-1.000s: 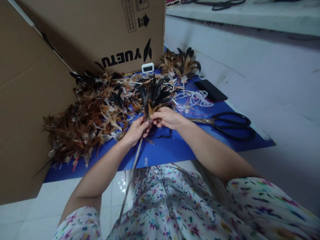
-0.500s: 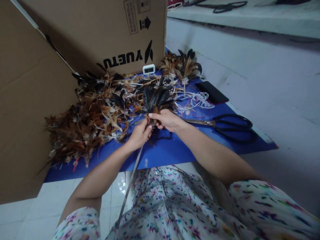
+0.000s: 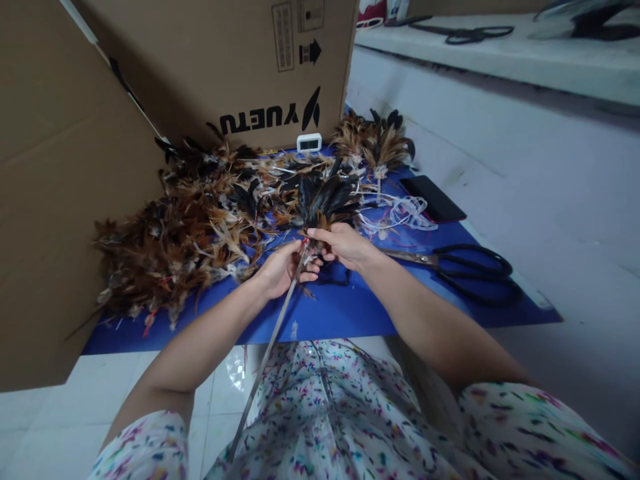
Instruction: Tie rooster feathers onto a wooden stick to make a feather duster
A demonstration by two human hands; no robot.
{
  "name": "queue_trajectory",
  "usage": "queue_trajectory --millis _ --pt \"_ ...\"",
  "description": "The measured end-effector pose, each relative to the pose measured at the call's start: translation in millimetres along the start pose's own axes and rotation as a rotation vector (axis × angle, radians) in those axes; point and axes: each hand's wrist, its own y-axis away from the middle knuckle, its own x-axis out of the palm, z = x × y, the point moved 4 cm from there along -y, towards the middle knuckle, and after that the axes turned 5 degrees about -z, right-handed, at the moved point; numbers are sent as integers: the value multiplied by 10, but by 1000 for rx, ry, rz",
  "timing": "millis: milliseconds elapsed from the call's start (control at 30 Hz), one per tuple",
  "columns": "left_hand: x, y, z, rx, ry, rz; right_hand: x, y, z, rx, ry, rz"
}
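Observation:
Dark and brown feathers fan out in a bundle [image 3: 320, 200] at the top end of a long thin stick [image 3: 277, 327]. The stick slants down toward my lap. My right hand [image 3: 345, 245] pinches the base of the feathers, thumb on top. My left hand [image 3: 287, 270] is curled around the upper part of the stick, just below some red thread [image 3: 305, 241]. Its fingers pass behind the stick. The two hands are close together above the blue board's front part.
Loose feathers [image 3: 175, 247] are heaped on the blue board [image 3: 340, 317] at the left. Large black-handled scissors [image 3: 470, 263], a phone [image 3: 434, 198] and clear strings [image 3: 410, 212] lie right. Behind stand a cardboard box [image 3: 210, 67], a white timer [image 3: 309, 143] and another feather bundle [image 3: 383, 143].
My left hand's fingers have loosened and turned, so the red thread and upper stick now show. My right hand keeps its grip. The whole view has shifted slightly.

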Motion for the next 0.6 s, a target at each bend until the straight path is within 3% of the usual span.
queue_trajectory --millis 167,400,600 --pt "6 -47 46 -122 35 179 -11 -11 -11 -17 1 50" --pt "-19 -116 95 -153 96 267 -22 -6 -34 -17 22 68" --pt "39 -62 76 -140 168 257 -11 11 -15 -13 21 54"
